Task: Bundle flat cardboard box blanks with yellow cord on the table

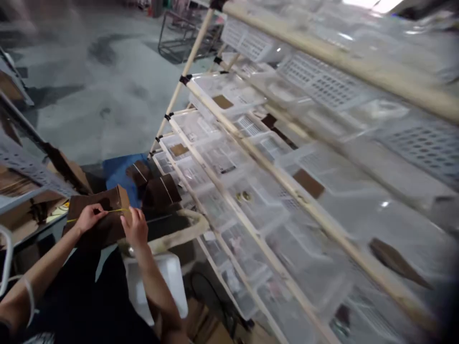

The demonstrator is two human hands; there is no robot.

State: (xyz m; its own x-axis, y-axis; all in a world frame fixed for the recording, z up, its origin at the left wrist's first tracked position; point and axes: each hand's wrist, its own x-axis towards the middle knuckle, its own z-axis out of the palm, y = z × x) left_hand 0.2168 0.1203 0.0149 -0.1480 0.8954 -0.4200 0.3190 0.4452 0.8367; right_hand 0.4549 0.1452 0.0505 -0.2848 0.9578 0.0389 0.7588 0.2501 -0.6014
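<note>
A thin yellow band (pixel 107 210) is pinched at both ends and stretched over a brown bundle (pixel 100 217). The band's left end is nipped between thumb and finger of the left hand (pixel 88 217), closed narrow on it. Its right end is gripped by the right hand (pixel 135 227), fingers curled at the bundle's right corner. Whether those fingers also press on the bundle cannot be told through the blur.

The band is seen running roughly level, left to right, across the bundle's upper face, so its long axis lies between the two hands. The bundle itself sits directly under and between both grips, its length along the same line. Neither hand is clearly nearer; both are on it.

Just right of the bundle, two more brown bundles (pixel 161 191) are stacked, each crossed by a pale band. Behind them a blue sheet (pixel 116 172) is glimpsed. Below the bundle's right end a white tub (pixel 168 282) is seen. Further right a slanted rack (pixel 251 153) of pale poles is filled with clear bins (pixel 229 93), some holding brown pieces. Left of the bundle, shelves of cardboard (pixel 14 181) are caught at the edge.
</note>
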